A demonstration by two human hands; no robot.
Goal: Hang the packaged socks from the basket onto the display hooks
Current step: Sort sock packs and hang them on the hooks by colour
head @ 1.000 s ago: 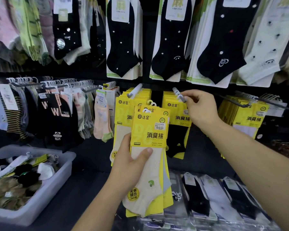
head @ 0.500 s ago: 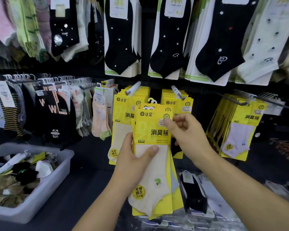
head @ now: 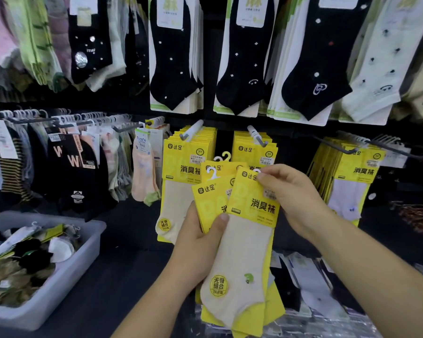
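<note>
Display hooks (head: 256, 135) wait just above my right grip (head: 293, 198), which pinches the front sock pack (head: 244, 245) by its stiffer top card; my left grip (head: 198, 245) clasps the remaining packs (head: 210, 203), likely light and floppy.

The sock pack (head: 248, 242) held in the left hand (head: 198, 242) and right hand (head: 293, 196) was bright yellow card with black lettering, bearing a cream sock with a small green motif. Above the hands hung black ankle socks (head: 171, 69) dotted white. Right of the right hand a pale lilac sock (head: 344, 198) lay on yellow card, and left of the left hand the basket (head: 66, 276) was pale grey.
</note>
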